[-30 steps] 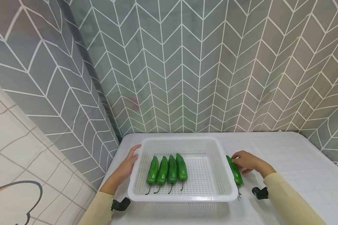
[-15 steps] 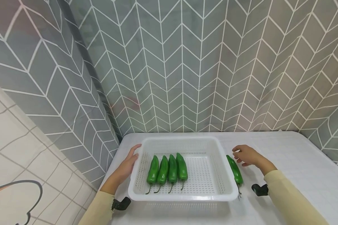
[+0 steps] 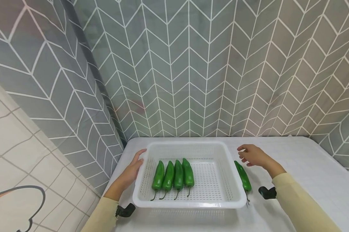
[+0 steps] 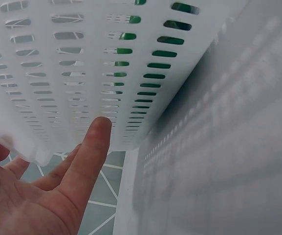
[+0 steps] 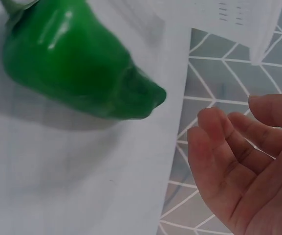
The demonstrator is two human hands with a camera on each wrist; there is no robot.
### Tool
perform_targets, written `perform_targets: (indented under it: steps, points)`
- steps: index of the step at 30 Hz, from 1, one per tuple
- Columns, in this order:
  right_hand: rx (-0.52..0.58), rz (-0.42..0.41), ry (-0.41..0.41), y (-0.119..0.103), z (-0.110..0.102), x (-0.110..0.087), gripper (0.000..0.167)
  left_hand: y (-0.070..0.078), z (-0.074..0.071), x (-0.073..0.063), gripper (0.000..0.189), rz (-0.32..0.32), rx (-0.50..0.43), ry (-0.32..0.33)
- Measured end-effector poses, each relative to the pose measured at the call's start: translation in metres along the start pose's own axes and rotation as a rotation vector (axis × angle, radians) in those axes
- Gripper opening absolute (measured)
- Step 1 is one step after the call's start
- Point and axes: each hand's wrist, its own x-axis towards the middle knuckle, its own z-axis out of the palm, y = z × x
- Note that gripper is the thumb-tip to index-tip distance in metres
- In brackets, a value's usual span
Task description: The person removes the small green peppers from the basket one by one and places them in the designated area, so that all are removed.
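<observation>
A white slotted plastic basket (image 3: 191,204) stands on the table with several green chili peppers (image 3: 168,175) side by side in its left half, stems toward me. My left hand (image 3: 131,170) rests at the basket's left side; in the left wrist view one finger (image 4: 84,166) lies straight against the slotted outer wall. One more green chili pepper (image 3: 243,176) lies on the table just right of the basket, tip away from me. Over its far end hovers my right hand (image 3: 254,156), fingers loosely bent with nothing between them. The right wrist view shows that pepper (image 5: 72,63) apart from the fingertips.
A white cloth covers the table (image 3: 302,167), whose back edge meets a grey patterned curtain (image 3: 191,80). White tile-patterned fabric (image 3: 32,154) hangs at the left. Black wrist cameras (image 3: 267,192) sit under both forearms.
My right hand has let go of the pepper beside the basket and lifted off it, moving slightly away from me. The left hand and the basket stay in place.
</observation>
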Motion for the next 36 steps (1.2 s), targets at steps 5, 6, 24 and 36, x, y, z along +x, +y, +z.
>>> perform_targets:
  steps: [5,6,24,36]
  points:
    - [0.009,-0.028,0.011,-0.008,0.000,-0.001,0.038,0.000,-0.002,0.000,0.047,-0.004,0.007,-0.004]
    - [0.006,-0.034,0.011,-0.011,0.000,-0.001,0.038,0.000,-0.002,0.000,0.047,-0.006,0.011,-0.002]
    - [-0.050,-0.171,0.007,-0.054,-0.013,-0.007,0.038,-0.004,-0.001,0.000,0.048,-0.009,0.007,-0.003]
    - [-0.089,-0.221,0.023,-0.078,-0.018,-0.007,0.039,-0.003,-0.001,0.000,0.048,-0.002,0.002,0.002]
